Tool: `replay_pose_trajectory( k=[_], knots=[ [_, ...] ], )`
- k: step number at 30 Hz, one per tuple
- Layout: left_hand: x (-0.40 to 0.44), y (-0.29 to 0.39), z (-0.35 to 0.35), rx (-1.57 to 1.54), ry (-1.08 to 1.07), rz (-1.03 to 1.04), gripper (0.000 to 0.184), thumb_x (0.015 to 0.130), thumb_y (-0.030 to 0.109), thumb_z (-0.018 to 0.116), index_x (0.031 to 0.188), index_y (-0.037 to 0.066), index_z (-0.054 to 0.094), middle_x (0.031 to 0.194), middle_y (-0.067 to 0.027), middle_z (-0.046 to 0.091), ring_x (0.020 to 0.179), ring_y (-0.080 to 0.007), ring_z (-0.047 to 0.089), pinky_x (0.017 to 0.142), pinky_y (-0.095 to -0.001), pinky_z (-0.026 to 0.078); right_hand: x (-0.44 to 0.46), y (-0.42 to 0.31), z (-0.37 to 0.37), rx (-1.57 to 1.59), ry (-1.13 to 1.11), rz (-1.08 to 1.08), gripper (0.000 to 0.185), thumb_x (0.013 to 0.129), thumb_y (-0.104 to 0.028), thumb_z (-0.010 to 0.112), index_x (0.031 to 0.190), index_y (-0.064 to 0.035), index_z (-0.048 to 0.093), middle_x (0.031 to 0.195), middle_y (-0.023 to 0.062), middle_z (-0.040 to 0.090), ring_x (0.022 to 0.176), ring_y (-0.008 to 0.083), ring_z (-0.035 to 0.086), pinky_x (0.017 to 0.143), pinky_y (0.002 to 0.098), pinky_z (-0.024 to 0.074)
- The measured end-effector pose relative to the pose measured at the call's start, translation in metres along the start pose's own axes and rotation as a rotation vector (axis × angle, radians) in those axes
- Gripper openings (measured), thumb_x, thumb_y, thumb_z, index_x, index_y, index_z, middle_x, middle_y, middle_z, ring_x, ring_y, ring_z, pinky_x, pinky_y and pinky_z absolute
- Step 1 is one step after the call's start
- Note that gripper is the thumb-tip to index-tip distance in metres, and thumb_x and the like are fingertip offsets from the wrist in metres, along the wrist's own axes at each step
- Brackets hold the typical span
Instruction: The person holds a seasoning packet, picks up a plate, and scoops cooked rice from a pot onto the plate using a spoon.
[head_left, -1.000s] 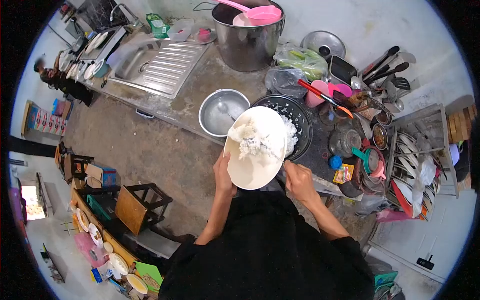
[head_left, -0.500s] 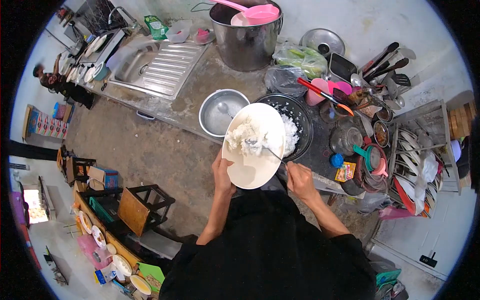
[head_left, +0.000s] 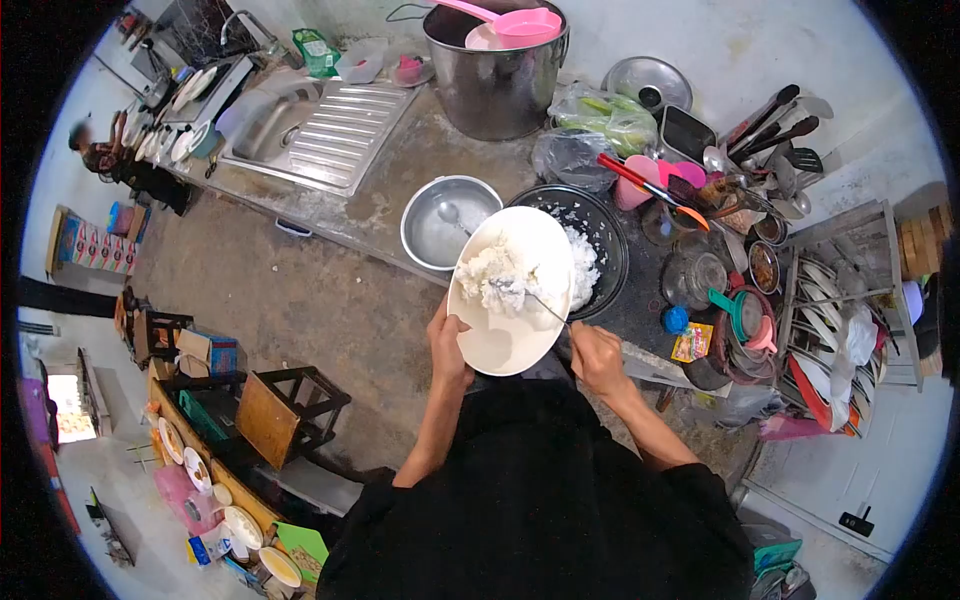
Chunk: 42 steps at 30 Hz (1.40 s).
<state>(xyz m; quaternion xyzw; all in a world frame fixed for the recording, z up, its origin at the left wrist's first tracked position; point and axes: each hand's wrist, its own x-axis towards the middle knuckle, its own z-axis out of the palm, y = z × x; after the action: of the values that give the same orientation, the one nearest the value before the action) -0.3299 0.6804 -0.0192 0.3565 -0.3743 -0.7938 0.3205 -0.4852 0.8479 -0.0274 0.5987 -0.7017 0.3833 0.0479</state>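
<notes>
My left hand (head_left: 449, 345) grips the left rim of a white oval plate (head_left: 500, 345), its thumb on the upper face. White rice (head_left: 492, 275) is heaped on the plate's far half. In my right hand (head_left: 598, 360) is the handle of a metal spoon (head_left: 547, 307), fingers closed round it; the spoon's bowl rests in the rice. Partly covered by the plate, a black pot (head_left: 610, 240) with more rice stands on the counter. Left of it sits a metal pot (head_left: 415, 235) holding a little liquid and a ladle (head_left: 452, 217).
Behind stands a tall steel pot (head_left: 490, 95) with a pink dipper (head_left: 527, 28). A steel sink (head_left: 330, 140) lies to the left. Utensils, strainers and a dish rack (head_left: 840, 300) crowd the right. Another person (head_left: 125, 165) stands at the far left; a wooden stool (head_left: 275, 415) is behind.
The plate has shifted very slightly up and to the right in view. Both hands keep their hold, and the spoon remains in the rice.
</notes>
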Motion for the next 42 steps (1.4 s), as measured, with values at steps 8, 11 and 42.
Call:
replay_pose_trajectory(
  k=[8,11,42],
  knots=[
    [0.004,-0.003,-0.010,-0.114,0.003,-0.036,0.057,0.073,0.002,0.034,0.128,-0.009,0.043,0.119,-0.0208,0.055,0.103,-0.0269,0.059,0.088,-0.0345,0.050,0.001,0.004,-0.018,0.063,0.019,0.057,0.009,0.079,0.004,0.058,0.087,0.0038,0.055,0.068,0.0151,0.057,0.056,0.0300,0.057,0.053,0.0364,0.0449],
    [0.006,0.002,-0.013,-0.087,0.002,-0.089,0.056,0.073,0.003,0.035,0.127,-0.009,0.044,0.116,-0.0215,0.055,0.100,-0.0283,0.061,0.083,-0.0368,0.053,0.004,0.011,-0.030,0.108,-0.074,0.084,0.005,0.080,0.003,0.058,0.084,0.0028,0.055,0.067,0.0146,0.057,0.056,0.0303,0.057,0.053,0.0371,0.0450],
    [0.000,0.001,-0.022,-0.204,-0.039,-0.235,0.055,0.070,0.014,0.039,0.118,-0.011,0.046,0.105,-0.0231,0.059,0.087,-0.0322,0.063,0.079,-0.0387,0.055,0.045,0.000,-0.056,0.341,-0.192,0.202,0.010,0.083,-0.005,0.060,0.086,0.0040,0.059,0.081,0.0161,0.061,0.075,0.0323,0.058,0.068,0.0379,0.0453]
  ],
)
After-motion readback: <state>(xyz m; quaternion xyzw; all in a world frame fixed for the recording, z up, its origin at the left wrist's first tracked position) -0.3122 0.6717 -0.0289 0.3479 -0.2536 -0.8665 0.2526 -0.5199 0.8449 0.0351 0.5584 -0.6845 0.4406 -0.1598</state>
